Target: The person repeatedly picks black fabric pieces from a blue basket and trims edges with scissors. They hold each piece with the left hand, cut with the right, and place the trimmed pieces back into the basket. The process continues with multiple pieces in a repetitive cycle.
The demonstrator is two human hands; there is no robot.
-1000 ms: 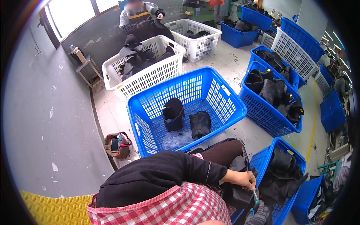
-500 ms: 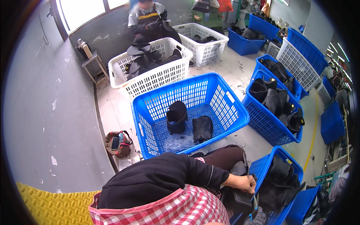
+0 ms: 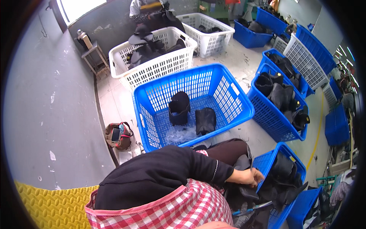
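Where the black sleeve ends, a hand [image 3: 249, 177], seemingly the left one though the angle leaves it unsure, curls over dark fabric pieces [image 3: 238, 191] at the near right, fingers bent and gripping them against the rim of a small blue basket [image 3: 267, 164]. I cannot tell where the other hand is. Just beyond, a large blue basket [image 3: 228, 95] holds two black pieces on the pale concrete floor [image 3: 114, 103], white baskets [image 3: 160, 65] farther off.
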